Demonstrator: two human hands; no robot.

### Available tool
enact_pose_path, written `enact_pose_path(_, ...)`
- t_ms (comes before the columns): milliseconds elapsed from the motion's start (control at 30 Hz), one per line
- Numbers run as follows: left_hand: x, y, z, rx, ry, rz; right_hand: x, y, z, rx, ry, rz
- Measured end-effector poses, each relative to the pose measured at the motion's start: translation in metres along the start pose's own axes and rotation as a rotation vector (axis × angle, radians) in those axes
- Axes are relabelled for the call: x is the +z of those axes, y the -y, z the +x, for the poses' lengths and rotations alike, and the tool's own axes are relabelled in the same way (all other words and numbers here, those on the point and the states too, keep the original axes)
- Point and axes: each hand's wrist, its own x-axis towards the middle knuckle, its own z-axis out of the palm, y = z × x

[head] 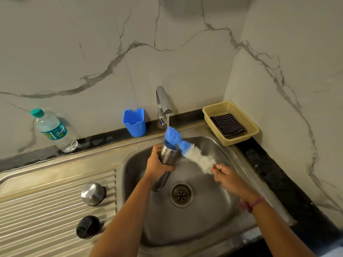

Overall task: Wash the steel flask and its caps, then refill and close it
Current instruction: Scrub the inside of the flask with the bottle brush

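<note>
**Both Hands Closed, Forearms Reaching Up From Below**

Left hand (157,164) wrapped around the steel flask (167,156), fingers curled across the far side, thumb on the near side, wrist bent slightly inward. Grip set on the upper part of the body, just below the open mouth. Right hand (225,176) pinched around the base of the bottle brush (191,151), thumb and forefinger forward at the bristles, a ring on one finger, red thread at the wrist. Both forearms bare, angled upward and converging, hands apart.
</note>
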Motion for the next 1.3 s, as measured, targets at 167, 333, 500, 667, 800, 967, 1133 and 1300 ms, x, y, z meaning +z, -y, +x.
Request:
enact_pose_path(167,-0.001,0.002,-0.007,-0.032,-0.051,-0.048,0.001,0.016,-0.009,-0.054,0.070,-0.021)
enact_pose_path(333,-0.006,0.008,-0.008,-0.050,-0.081,-0.069,-0.019,0.014,-0.021,-0.034,-0.003,-0.206)
enact_pose_path(500,0.000,0.004,-0.009,-0.044,-0.046,-0.109,-0.004,0.035,-0.016,-0.143,-0.156,-0.423)
enact_pose_path(667,-0.005,0.006,-0.009,-0.073,-0.080,-0.126,-0.022,0.033,-0.032,-0.176,-0.151,-0.547)
enact_pose_path(800,-0.004,0.008,-0.013,-0.077,-0.054,-0.112,-0.035,0.032,-0.028,-0.133,-0.163,-0.560)
enact_pose_path(967,0.003,0.001,-0.013,-0.082,-0.020,-0.098,-0.020,0.051,-0.025,-0.238,-0.144,-0.556)
enact_pose_path(1133,0.001,0.001,-0.011,-0.087,-0.036,-0.091,-0.050,0.051,-0.029,-0.115,-0.048,-0.496)
enact_pose_path(1300,0.004,-0.007,-0.009,-0.077,-0.009,-0.093,-0.031,0.061,-0.011,-0.166,-0.103,-0.517)
